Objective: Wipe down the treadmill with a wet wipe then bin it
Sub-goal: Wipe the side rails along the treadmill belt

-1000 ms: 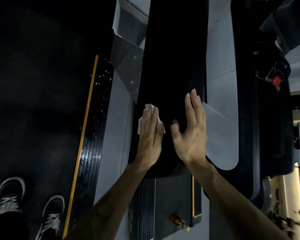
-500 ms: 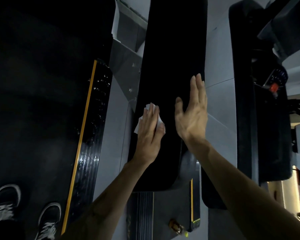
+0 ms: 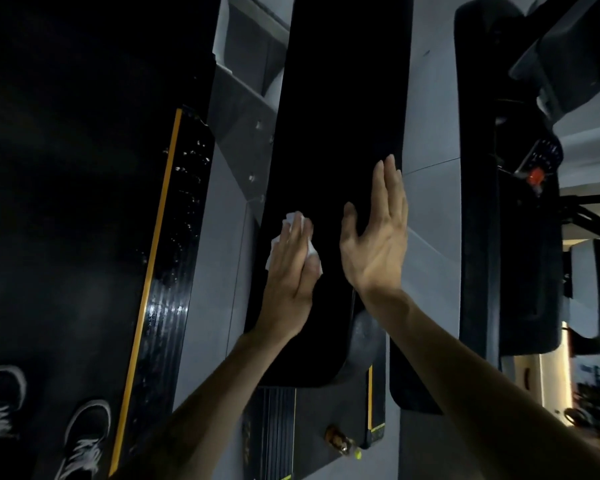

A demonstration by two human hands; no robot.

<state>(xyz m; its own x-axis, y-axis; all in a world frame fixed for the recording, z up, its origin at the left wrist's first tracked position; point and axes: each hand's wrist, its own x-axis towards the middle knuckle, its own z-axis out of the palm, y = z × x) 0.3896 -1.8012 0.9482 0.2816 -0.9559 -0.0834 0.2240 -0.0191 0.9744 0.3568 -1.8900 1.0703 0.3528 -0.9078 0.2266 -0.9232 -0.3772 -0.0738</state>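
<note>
1. The treadmill [image 3: 340, 109] fills the middle of my view as a long black panel running from twelve o'clock down to six, with a grey floor [image 3: 215, 271] on either side of it.
2. At nine o'clock lies another dark deck with a yellow edge strip [image 3: 146, 282], and my two shoes [image 3: 84, 441] stand at seven o'clock.
3. My right hand [image 3: 374, 244] lies against the panel just right of centre, at about three o'clock from the wipe, fingers straight and close together, thumb spread, holding nothing.
4. My left hand [image 3: 291, 271] is flat on the panel's left half, fingers straight and together, pressing the wet wipe [image 3: 293, 223] against the black surface; the white tissue shows past my fingertips and at both sides of my hand.
5. Over the last second my right hand has slid up the panel towards twelve o'clock, while my left hand and the wipe have barely shifted along it.
6. I judge that wiping is mid-way at best: much of the panel above is unreached, and the binning comes later. No bin is in sight.
</note>
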